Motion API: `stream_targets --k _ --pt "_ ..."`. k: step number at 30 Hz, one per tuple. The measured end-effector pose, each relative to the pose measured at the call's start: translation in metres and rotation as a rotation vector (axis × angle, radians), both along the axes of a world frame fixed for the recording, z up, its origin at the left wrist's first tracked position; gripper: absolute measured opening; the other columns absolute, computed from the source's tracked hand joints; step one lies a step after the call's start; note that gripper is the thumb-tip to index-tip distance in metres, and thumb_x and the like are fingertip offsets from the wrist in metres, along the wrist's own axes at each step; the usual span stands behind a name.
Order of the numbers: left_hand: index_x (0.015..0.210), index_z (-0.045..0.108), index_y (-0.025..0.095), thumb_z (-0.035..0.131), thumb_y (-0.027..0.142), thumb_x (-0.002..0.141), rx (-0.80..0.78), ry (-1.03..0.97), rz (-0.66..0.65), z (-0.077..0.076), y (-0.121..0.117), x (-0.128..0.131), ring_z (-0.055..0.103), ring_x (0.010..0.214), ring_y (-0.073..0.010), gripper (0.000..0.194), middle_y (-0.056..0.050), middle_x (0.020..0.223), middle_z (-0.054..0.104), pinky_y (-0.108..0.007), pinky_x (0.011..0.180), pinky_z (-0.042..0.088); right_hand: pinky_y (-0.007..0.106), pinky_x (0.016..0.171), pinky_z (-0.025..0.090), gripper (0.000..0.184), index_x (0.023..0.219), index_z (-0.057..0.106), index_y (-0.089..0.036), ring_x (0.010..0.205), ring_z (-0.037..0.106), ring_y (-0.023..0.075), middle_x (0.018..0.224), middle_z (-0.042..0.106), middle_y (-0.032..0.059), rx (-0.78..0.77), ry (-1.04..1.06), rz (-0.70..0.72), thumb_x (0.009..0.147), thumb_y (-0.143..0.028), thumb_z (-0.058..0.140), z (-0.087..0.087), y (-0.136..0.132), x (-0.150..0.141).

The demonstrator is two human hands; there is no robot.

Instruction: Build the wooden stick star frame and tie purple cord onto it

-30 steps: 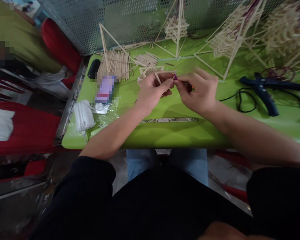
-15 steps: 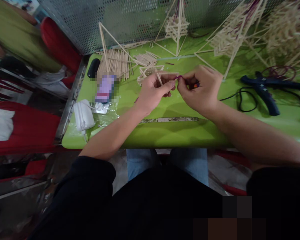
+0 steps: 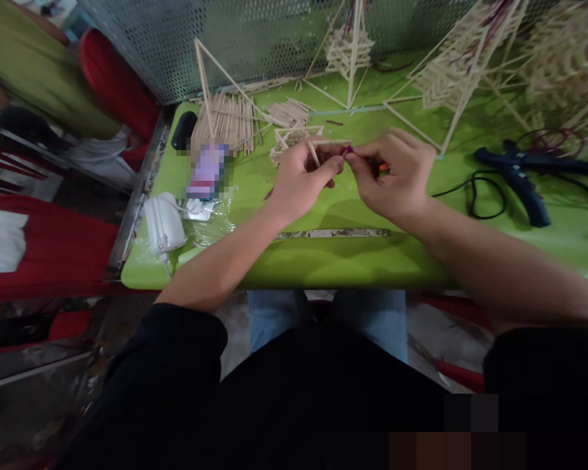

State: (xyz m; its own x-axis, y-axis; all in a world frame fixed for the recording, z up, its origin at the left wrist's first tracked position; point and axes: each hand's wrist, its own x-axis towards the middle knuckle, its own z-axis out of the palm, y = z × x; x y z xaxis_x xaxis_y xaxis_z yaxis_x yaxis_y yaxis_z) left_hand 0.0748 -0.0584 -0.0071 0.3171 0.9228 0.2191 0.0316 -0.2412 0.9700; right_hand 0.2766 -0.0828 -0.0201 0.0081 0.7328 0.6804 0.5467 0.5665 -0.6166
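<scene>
Over the middle of the green table, my left hand is closed on a thin wooden stick that belongs to a small stick frame. My right hand pinches a small purple band at the stick's end, fingertips touching those of the left hand. A small orange object shows inside the right hand's curled fingers.
A pile of loose sticks lies at the back left, beside a black mouse. A white charger and plastic wrap sit near the left edge. A blue glue gun with black cord lies right. Tall stick structures stand along the mesh wall. A ruler lies near me.
My right hand drew slightly away from the left half a second ago and has now closed back in on the purple band. The left hand has barely moved.
</scene>
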Motion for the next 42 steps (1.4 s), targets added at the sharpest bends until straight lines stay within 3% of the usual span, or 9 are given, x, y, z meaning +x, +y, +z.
stream_targets --k 7,15,23,28,33,42 --pt "0.117 0.078 0.025 0.082 0.047 0.111 0.074 0.031 -0.002 0.001 -0.001 -0.004 0.077 0.092 -0.0180 0.023 -0.004 0.098 0.079 -0.033 0.078 0.067 0.043 0.071 0.055 0.026 0.093 0.083 -0.031 0.082 0.071 0.0277 0.090 0.075 0.0084 0.028 -0.079 -0.024 0.109 -0.049 0.074 0.001 0.002 0.001" --pt "0.118 0.079 0.022 0.075 0.053 0.114 0.123 0.044 -0.003 -0.002 -0.001 -0.005 0.074 0.078 -0.0127 0.032 -0.002 0.092 0.072 -0.028 0.073 0.063 0.041 0.068 0.053 0.027 0.094 0.081 -0.030 0.086 0.073 0.0290 0.088 0.074 0.0090 -0.002 -0.121 -0.031 0.105 -0.054 0.080 0.007 0.000 0.001" --pt "0.108 0.077 0.028 0.075 0.073 0.107 0.119 0.067 -0.024 -0.001 -0.001 -0.008 0.068 0.075 -0.0143 0.045 -0.002 0.084 0.073 -0.031 0.068 0.058 0.041 0.070 0.056 0.031 0.094 0.081 -0.030 0.098 0.076 0.0324 0.092 0.075 0.0100 -0.088 -0.104 0.050 0.104 -0.059 0.082 0.009 -0.003 0.003" --pt "0.107 0.078 0.025 0.077 0.059 0.111 0.101 0.070 -0.011 -0.001 -0.001 -0.009 0.068 0.071 -0.0125 0.034 -0.002 0.086 0.074 -0.029 0.065 0.056 0.043 0.074 0.058 0.031 0.096 0.084 -0.030 0.094 0.076 0.0304 0.093 0.077 0.0097 -0.080 -0.166 0.060 0.106 -0.059 0.080 0.010 -0.003 0.005" --pt "0.104 0.077 0.022 0.073 0.039 0.115 0.025 0.062 0.046 0.001 0.000 -0.004 0.065 0.063 -0.0065 0.021 0.001 0.088 0.073 -0.021 0.060 0.052 0.043 0.076 0.059 0.032 0.103 0.085 -0.030 0.088 0.076 0.0284 0.095 0.079 0.0084 0.088 -0.290 0.030 0.113 -0.057 0.071 0.003 0.000 0.004" --pt "0.096 0.078 0.019 0.072 0.038 0.113 -0.169 -0.044 0.161 0.005 0.005 0.001 0.057 0.059 -0.0031 0.026 0.003 0.081 0.068 -0.017 0.058 0.042 0.038 0.063 0.049 0.023 0.104 0.082 -0.027 0.070 0.070 0.0217 0.089 0.080 0.0053 0.277 -0.365 0.000 0.114 -0.039 0.066 -0.006 0.002 -0.003"
